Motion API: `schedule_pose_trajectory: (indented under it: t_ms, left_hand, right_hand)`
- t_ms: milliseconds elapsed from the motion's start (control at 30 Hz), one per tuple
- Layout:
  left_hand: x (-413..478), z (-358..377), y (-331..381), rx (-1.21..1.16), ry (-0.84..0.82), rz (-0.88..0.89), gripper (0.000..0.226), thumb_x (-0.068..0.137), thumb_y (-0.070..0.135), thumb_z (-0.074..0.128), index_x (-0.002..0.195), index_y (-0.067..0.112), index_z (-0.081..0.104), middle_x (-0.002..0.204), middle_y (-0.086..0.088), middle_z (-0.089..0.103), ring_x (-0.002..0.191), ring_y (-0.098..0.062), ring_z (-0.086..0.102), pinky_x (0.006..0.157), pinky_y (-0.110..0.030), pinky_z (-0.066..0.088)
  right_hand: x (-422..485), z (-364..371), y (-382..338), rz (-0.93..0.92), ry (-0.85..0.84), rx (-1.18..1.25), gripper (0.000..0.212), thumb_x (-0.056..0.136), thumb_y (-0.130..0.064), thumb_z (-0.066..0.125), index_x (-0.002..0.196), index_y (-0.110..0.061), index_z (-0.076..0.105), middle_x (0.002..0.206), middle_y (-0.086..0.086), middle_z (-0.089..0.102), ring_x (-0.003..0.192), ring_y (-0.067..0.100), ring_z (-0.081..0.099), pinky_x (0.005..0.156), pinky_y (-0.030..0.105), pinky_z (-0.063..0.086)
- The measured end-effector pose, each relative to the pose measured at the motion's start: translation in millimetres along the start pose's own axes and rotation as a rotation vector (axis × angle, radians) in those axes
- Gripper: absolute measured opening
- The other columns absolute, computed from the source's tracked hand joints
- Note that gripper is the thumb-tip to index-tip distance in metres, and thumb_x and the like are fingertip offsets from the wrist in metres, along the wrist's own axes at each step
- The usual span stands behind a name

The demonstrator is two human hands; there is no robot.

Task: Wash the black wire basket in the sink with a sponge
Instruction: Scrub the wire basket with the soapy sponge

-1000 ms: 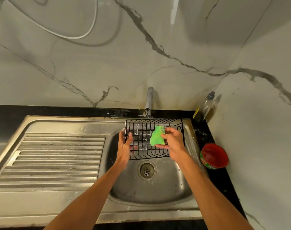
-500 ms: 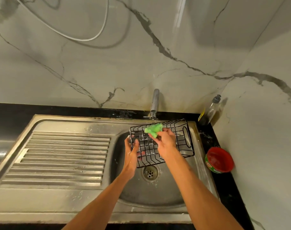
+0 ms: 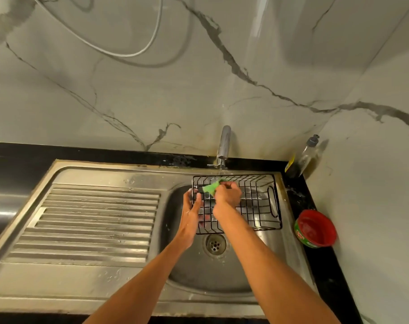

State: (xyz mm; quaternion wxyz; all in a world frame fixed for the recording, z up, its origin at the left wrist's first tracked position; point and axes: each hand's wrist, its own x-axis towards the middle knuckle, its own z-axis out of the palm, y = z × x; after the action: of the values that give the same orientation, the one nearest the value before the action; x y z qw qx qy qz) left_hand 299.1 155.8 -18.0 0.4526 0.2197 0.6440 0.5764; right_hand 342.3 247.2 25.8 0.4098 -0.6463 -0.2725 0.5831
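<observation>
The black wire basket [image 3: 257,202] is held over the steel sink bowl [image 3: 198,272], tilted with its open side toward me. My left hand [image 3: 191,211] grips its left edge. My right hand [image 3: 226,195] presses a green sponge [image 3: 210,187] against the wires at the basket's upper left corner, just under the tap [image 3: 224,146]. A thin stream of water runs from the tap onto that corner. My right forearm hides part of the basket's floor.
A ribbed steel drainboard [image 3: 93,223] lies left of the bowl. The drain [image 3: 214,243] sits below the basket. A red tub of dish paste [image 3: 315,229] and a soap bottle [image 3: 308,155] stand on the black counter at the right, by the marble wall.
The basket has swung so more of its right end shows. My right hand has carried the sponge from the basket's middle up to its top left corner.
</observation>
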Motion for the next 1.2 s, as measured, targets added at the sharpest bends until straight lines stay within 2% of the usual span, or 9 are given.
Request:
schedule_pose_trajectory:
  t_ms: [67, 233, 333, 400, 533, 667, 833, 1033, 1200]
  left_hand:
    - [-1.1, 3.7, 2.3, 0.029, -0.039, 0.004, 0.055, 0.098, 0.057, 0.042, 0.145, 0.032, 0.032, 0.123, -0.007, 0.063, 0.082, -0.014, 0.072, 0.063, -0.029, 0.057]
    - [3.4, 0.5, 9.7, 0.006, -0.017, -0.001, 0.078, 0.09, 0.075, 0.042, 0.154, 0.054, 0.004, 0.165, -0.003, 0.027, 0.142, -0.024, 0.041, 0.107, -0.058, 0.045]
    - [1.3, 1.8, 18.2, 0.052, -0.041, 0.008, 0.077, 0.095, 0.073, 0.039, 0.152, 0.06, -0.011, 0.171, 0.004, 0.007, 0.154, -0.028, 0.018, 0.117, -0.067, 0.024]
    - [3.0, 4.5, 15.6, 0.041, -0.068, -0.006, 0.067, 0.102, 0.061, 0.033, 0.157, 0.052, -0.005, 0.169, 0.003, 0.015, 0.152, -0.027, 0.023, 0.116, -0.058, 0.028]
    - [12.4, 4.1, 7.5, -0.001, -0.075, -0.02, 0.076, 0.081, 0.087, 0.044, 0.15, 0.059, 0.027, 0.151, 0.002, 0.051, 0.131, -0.031, 0.057, 0.103, -0.055, 0.051]
    - [12.6, 0.8, 18.8, 0.026, -0.032, 0.026, 0.066, 0.096, 0.063, 0.041, 0.157, 0.041, 0.027, 0.143, 0.002, 0.055, 0.105, -0.015, 0.066, 0.074, -0.026, 0.059]
    - [12.5, -10.2, 26.9, 0.043, -0.028, 0.041, 0.078, 0.088, 0.066, 0.041, 0.159, 0.039, 0.022, 0.153, -0.005, 0.048, 0.098, -0.021, 0.07, 0.073, -0.036, 0.058]
    - [15.1, -11.5, 27.8, 0.05, 0.014, 0.056, 0.089, 0.084, 0.074, 0.041, 0.16, 0.037, 0.015, 0.156, -0.01, 0.042, 0.121, -0.033, 0.062, 0.093, -0.05, 0.058]
    - [14.3, -8.2, 33.2, -0.007, 0.019, 0.024, 0.094, 0.083, 0.082, 0.043, 0.161, 0.036, 0.018, 0.162, -0.007, 0.036, 0.142, -0.031, 0.044, 0.109, -0.054, 0.046]
  right_hand:
    - [-5.4, 9.7, 3.3, 0.027, -0.033, -0.02, 0.023, 0.089, 0.003, 0.062, 0.1, -0.016, 0.057, 0.102, 0.007, 0.064, 0.09, 0.022, 0.067, 0.068, 0.034, 0.061]
    - [-6.8, -4.2, 2.9, -0.178, -0.366, -0.169, 0.03, 0.079, 0.013, 0.066, 0.089, -0.016, 0.068, 0.096, 0.007, 0.071, 0.092, 0.022, 0.07, 0.075, 0.034, 0.061]
    - [0.1, -6.2, 4.6, -0.334, -0.211, -0.254, 0.031, 0.082, 0.011, 0.064, 0.082, -0.021, 0.066, 0.09, -0.003, 0.065, 0.088, 0.016, 0.067, 0.067, 0.021, 0.057]
    - [-4.0, -0.3, 8.0, -0.347, -0.167, -0.283, 0.034, 0.083, 0.007, 0.064, 0.077, -0.027, 0.066, 0.093, -0.005, 0.061, 0.093, 0.017, 0.065, 0.071, 0.026, 0.059]
    - [-4.2, -5.1, 8.9, -0.377, -0.444, -0.274, 0.037, 0.081, 0.011, 0.065, 0.086, -0.025, 0.073, 0.097, -0.001, 0.072, 0.093, 0.015, 0.07, 0.082, 0.033, 0.06]
    - [14.7, -41.4, -0.5, -0.544, -0.373, -0.37, 0.026, 0.084, 0.008, 0.066, 0.095, -0.014, 0.074, 0.094, -0.007, 0.071, 0.089, 0.009, 0.069, 0.078, 0.022, 0.058]
    - [56.4, -67.9, -4.8, -0.869, 0.028, -0.741, 0.029, 0.083, 0.007, 0.067, 0.107, -0.007, 0.073, 0.106, 0.007, 0.072, 0.095, 0.018, 0.068, 0.069, 0.013, 0.048]
    - [47.8, -53.8, 18.9, -0.988, -0.449, -1.087, 0.028, 0.088, 0.003, 0.064, 0.109, -0.013, 0.073, 0.116, 0.0, 0.066, 0.098, 0.006, 0.06, 0.079, 0.014, 0.052]
    - [30.0, -30.1, 6.9, -1.017, -0.221, -0.969, 0.021, 0.091, -0.004, 0.064, 0.108, -0.013, 0.072, 0.111, -0.001, 0.065, 0.089, 0.003, 0.058, 0.064, 0.006, 0.048]
